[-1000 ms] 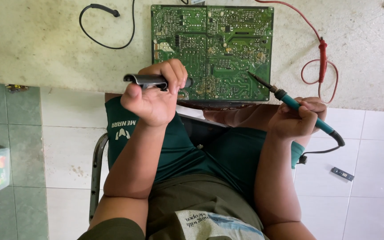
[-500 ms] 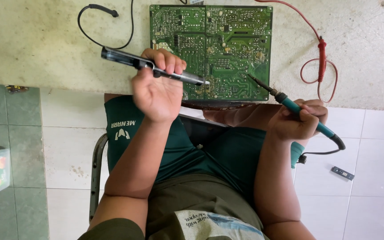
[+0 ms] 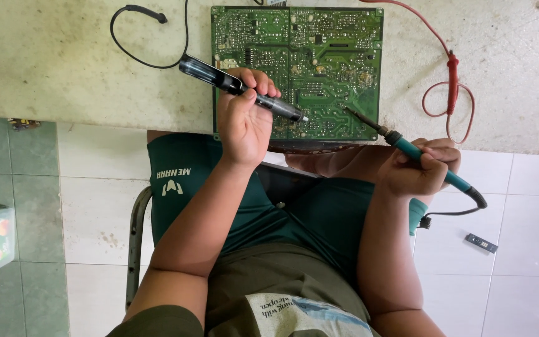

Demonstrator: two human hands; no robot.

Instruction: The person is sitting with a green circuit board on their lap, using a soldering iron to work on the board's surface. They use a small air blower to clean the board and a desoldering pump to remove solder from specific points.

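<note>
Centrally, a green circuit board (image 3: 297, 65) was laid flat on a pale, worn tabletop (image 3: 63, 68), and everything else is placed here by reference to that board. A dark, pen-shaped desoldering pump (image 3: 241, 87) was gripped in the left hand (image 3: 244, 118), the fingers wrapped closed around its middle. Its long axis was slanted across the board's left half, the tail being off the board's left edge and the nozzle being pointed at the board's lower centre, where it appeared to be on or just above the surface. A teal-handled soldering iron (image 3: 416, 156) was held in the right hand (image 3: 422, 165), the fingers curled shut about its handle in a pen-like grip. Its axis was angled the opposite way, and its metal tip was brought onto the board's lower right area, near the pump's nozzle but apart from it. Of the two hands, the left was nearer the board, being over it; the right was kept below the board's lower right corner, past the table's edge. A red lead (image 3: 450, 81) was looped to the board's right, and a black lead (image 3: 138, 31) was curved to its left.
</note>
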